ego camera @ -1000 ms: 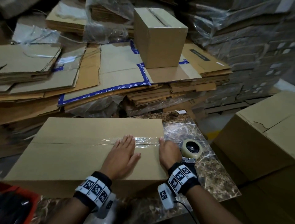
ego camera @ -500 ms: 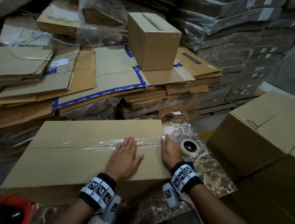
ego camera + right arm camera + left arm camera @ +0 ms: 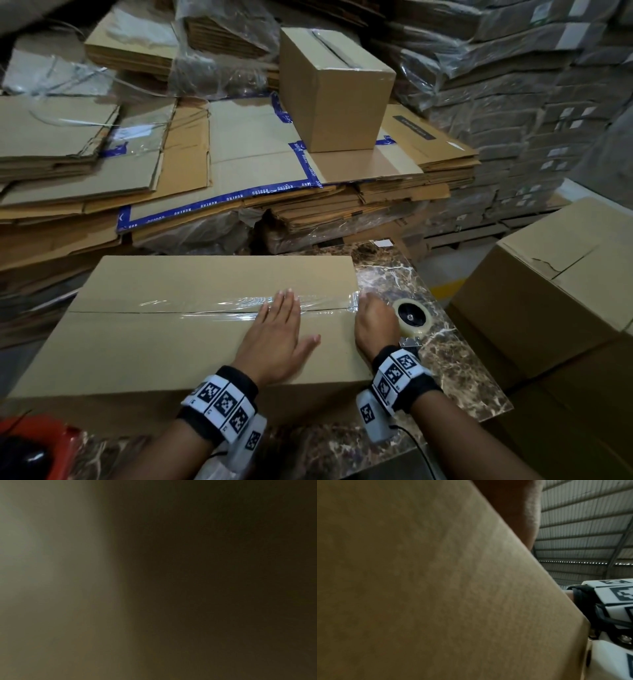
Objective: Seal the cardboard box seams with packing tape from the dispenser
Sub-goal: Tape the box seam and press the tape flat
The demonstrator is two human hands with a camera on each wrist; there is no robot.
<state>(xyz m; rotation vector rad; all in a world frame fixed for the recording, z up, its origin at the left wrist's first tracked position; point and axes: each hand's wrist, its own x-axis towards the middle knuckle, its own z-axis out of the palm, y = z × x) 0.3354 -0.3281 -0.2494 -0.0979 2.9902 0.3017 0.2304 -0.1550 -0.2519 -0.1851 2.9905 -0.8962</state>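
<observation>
Fingers [image 3: 285,301] of our left hand [image 3: 274,337] lie straight and together, thumb spread, flat on the clear packing tape [image 3: 219,306] that runs along the centre seam of the cardboard box [image 3: 164,346]. From the head view we count two hands: our right hand [image 3: 373,323] sits at the box's right edge where the tape ends, but we cannot tell how its fingers lie, as they drop over the side. One tape dispenser [image 3: 411,317] with its roll rests on the marble counter [image 3: 455,370] just beside the right hand. The box lies on that counter, directly before us. We count one small closed box [image 3: 335,92] standing on stacks of flattened cartons [image 3: 144,164] behind, and one large carton [image 3: 555,277] at right. One red object [image 3: 48,448] shows at the lower left corner.

Through the left wrist view, the cardboard box [image 3: 419,588] fills most of the picture; part of the left hand [image 3: 518,507] shows above it, and one marked wristband [image 3: 614,601] appears at right under a corrugated roof [image 3: 583,527].

Our right wrist view is dark and blurred; we can make out nothing there.
</observation>
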